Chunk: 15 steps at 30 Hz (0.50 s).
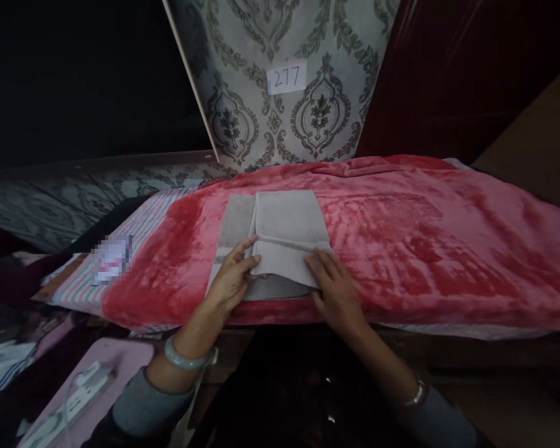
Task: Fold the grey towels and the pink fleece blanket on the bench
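Note:
A pale grey folded sheet (pixel 289 214), paper or thin cloth, lies on a red and pink plush blanket (pixel 382 249). It shows a crease down its left part and another across its middle. My left hand (pixel 231 274) grips it near the upright crease, thumb and fingers closed on the layer. At the right edge, my right hand (pixel 336 286) has its fingers curled over the sheet with the thumb low at the side. Between both hands the near flap bows up, showing a grey layer beneath.
A dark screen (pixel 84 81) stands at the back left beside patterned wallpaper (pixel 275 124) with a paper label marked 277 (pixel 287 76). A blurred-out item (pixel 112 260) lies on striped cloth (pixel 81 289) at left. A power strip (pixel 79 395) rests on a pink stool (pixel 121 361) at lower left.

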Available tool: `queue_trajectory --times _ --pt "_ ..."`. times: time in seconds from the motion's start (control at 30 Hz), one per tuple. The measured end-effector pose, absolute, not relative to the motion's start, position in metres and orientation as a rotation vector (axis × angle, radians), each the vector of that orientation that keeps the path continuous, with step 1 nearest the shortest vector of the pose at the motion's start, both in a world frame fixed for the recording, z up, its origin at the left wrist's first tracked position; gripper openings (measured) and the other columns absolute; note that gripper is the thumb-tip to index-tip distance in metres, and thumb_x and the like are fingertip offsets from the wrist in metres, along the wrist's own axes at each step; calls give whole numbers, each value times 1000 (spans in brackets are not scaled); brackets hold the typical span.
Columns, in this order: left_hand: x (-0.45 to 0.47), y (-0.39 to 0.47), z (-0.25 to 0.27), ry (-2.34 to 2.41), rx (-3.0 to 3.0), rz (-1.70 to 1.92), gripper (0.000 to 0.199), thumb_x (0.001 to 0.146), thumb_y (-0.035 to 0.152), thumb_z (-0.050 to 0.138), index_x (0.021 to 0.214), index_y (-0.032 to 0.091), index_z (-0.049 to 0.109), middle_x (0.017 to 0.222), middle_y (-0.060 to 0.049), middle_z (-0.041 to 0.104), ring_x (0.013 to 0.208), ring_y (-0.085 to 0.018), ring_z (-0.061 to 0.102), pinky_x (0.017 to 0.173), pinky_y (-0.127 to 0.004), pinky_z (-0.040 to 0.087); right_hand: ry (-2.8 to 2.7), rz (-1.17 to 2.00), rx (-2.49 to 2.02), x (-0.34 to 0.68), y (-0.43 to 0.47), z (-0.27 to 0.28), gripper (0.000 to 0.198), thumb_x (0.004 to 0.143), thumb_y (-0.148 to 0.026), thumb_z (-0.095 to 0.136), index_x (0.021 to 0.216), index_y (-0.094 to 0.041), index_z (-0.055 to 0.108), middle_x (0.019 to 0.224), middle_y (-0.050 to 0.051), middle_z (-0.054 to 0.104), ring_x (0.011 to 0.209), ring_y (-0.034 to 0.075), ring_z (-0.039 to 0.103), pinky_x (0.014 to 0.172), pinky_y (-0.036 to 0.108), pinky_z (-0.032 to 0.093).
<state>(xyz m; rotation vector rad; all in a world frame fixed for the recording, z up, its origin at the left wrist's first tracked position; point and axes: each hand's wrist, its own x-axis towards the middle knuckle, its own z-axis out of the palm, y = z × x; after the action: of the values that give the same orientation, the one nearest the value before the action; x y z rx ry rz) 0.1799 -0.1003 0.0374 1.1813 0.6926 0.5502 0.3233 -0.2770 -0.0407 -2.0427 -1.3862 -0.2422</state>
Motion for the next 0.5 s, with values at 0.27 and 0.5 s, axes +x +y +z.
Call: queue_trajectory --times 0.27,0.5 --pt "139 -89 5 739 1741 642 49 78 42 66 123 21 64 84 -1 65 72 -16 60 61 -28 55 -1314 -266 -2033 352 -302 -71 90 67 2 43 151 -29 45 156 6 41 134 28 49 110 49 44" --pt "74 -54 -12 835 2552 783 33 79 36 63 108 21 68 107 -8 64 104 -26 61 94 -42 52 -1315 -318 -2034 352 -300 -70 86 66 -1 45 148 -27 48 149 9 47 128 30 52 107 51 46"
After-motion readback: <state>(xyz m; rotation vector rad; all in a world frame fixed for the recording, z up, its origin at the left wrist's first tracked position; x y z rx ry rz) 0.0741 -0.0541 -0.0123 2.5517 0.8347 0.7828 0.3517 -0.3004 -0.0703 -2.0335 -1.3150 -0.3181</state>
